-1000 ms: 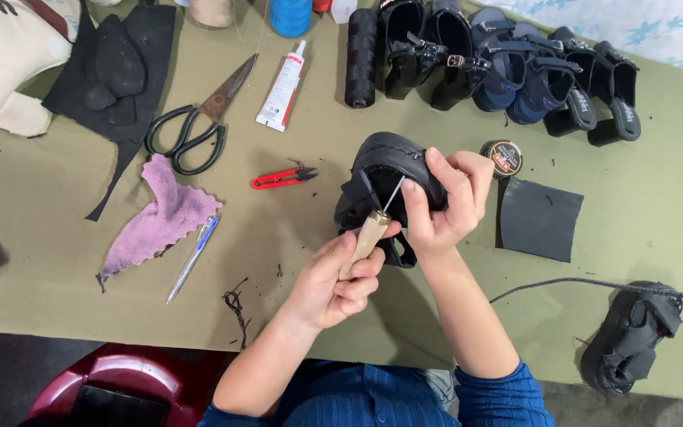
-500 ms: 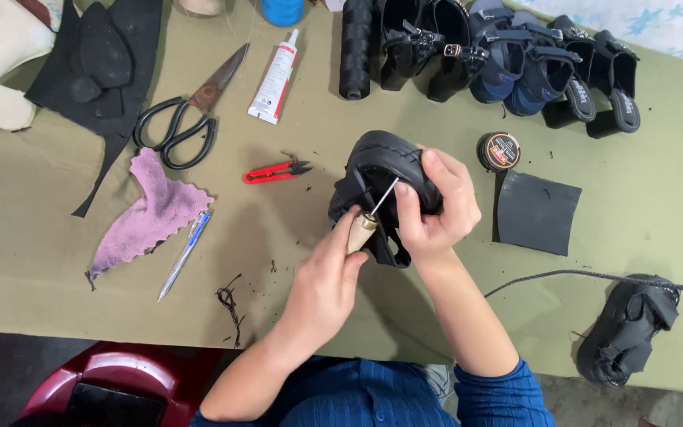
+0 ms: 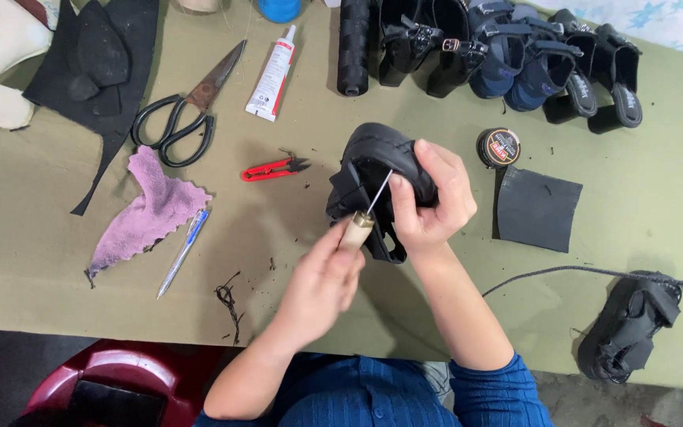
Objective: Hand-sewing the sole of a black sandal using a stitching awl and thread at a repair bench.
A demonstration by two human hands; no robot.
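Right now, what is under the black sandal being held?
Under the black sandal only the green table cover shows around it. The right hand and the awl in the left hand hide the rest.

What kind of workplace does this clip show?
Most likely a shoe repair or cobbler's bench. The left hand drives a wooden-handled awl into a black strapped sandal held by the right hand. A row of dark sandals, black-handled shears and a white glue tube lie on the olive-covered table.
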